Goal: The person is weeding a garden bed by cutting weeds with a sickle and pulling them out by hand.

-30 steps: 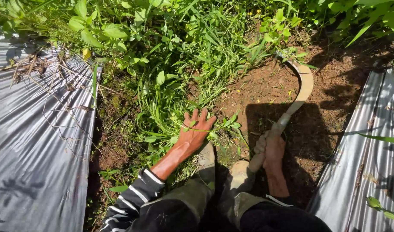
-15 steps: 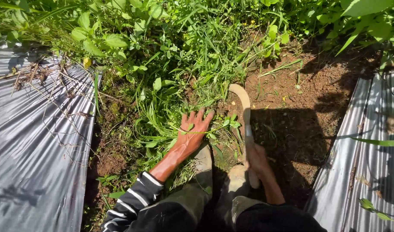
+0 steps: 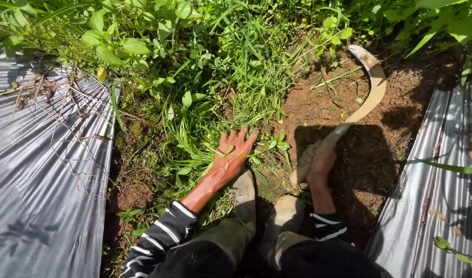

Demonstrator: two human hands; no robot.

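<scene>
My left hand (image 3: 232, 153) lies flat with fingers spread on a clump of grass and weeds (image 3: 215, 98), pressing it down. My right hand (image 3: 318, 163) grips the wooden handle of a curved sickle (image 3: 367, 95). Its blade is raised to the right and arcs over bare brown soil (image 3: 323, 108), with the tip pointing toward the weeds at the top. My boots (image 3: 246, 188) rest on the ground between my hands. Both sleeves are black with white stripes.
Silver plastic mulch sheets cover raised beds on the left (image 3: 40, 170) and on the right (image 3: 442, 175). Dry twigs (image 3: 61, 98) lie on the left sheet. Dense green weeds fill the top. My shadow falls on the soil at the right.
The sickle swung left into the weeds beside my left hand, then back out to the right and up. My left hand stayed pressed on the grass.
</scene>
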